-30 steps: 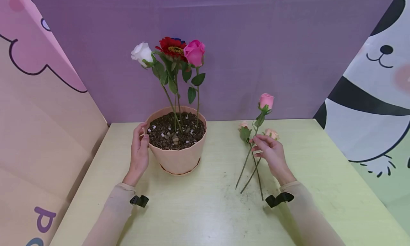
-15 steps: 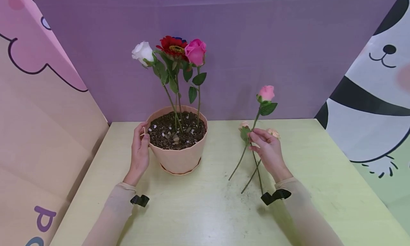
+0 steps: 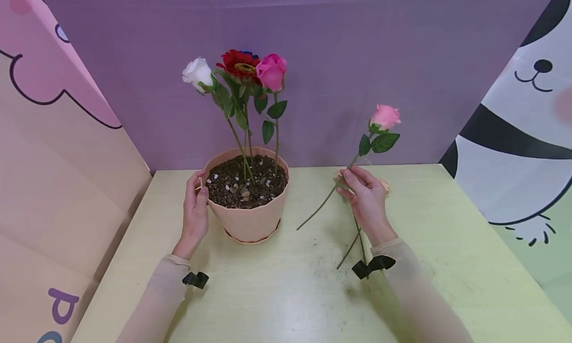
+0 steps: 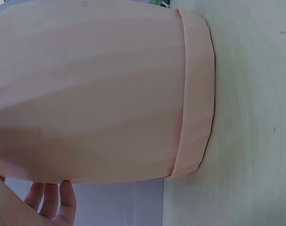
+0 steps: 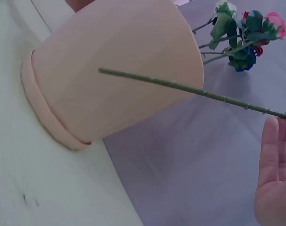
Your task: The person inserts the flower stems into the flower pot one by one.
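Two loose peach blooms (image 3: 386, 185) with crossed green stems (image 3: 359, 231) lie unplanted on the pale wooden table (image 3: 268, 288). The left hand (image 3: 195, 214), fingers bent, holds the side of the faceted peach pot (image 3: 247, 224). Fingertips of the right hand (image 3: 370, 198) pinch a light-pink rose (image 3: 386, 116) aslant, outside the pot. White rose (image 3: 197, 72), red daisy-like flower (image 3: 237, 64), hot-pink rose (image 3: 271, 73) and blue bloom (image 3: 251, 54) already stand in dark soil (image 3: 230, 196)

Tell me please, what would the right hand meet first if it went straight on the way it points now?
Probably the purple backdrop, though the right hand might brush the pale flower beside it first; depth is unclear.
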A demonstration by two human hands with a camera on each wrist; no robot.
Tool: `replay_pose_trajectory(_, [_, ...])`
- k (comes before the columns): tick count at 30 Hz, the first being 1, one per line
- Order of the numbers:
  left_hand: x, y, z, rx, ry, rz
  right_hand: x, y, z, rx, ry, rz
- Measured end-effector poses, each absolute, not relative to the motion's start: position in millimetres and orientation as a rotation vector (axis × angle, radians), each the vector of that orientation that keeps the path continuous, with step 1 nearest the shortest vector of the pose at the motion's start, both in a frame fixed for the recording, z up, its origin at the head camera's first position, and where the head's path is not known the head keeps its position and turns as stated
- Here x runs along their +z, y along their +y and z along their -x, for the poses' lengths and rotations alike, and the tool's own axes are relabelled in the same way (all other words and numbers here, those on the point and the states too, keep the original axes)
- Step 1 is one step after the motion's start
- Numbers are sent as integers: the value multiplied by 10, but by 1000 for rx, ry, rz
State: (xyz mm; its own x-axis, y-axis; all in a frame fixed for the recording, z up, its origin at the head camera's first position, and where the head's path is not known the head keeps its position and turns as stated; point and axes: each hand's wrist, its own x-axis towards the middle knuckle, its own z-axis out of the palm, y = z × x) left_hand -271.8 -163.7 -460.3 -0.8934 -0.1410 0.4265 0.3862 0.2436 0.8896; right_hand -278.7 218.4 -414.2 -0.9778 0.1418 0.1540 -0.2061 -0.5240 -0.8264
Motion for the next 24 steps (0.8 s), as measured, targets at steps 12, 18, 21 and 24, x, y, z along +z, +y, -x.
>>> replay_pose_trajectory(12, [-4606, -1633, 2710, -1674, -2088, 243, -4051, 2056, 2759, 2656, -1307, -254])
replay_pose_trajectory(18, [-4617, -1633, 2715, -1686, -2085, 237, -4031, 2035, 2742, 2668, -1287, -272])
replay_pose_trajectory(21, [-4614, -1637, 2717, -1692, -2091, 232, -3998, 2016, 2728, 2682, -1263, -286])
replay_pose_trajectory(24, [-4613, -1641, 2715, -1694, -2095, 221, -3955, 1988, 2710, 2676, -1265, -285])
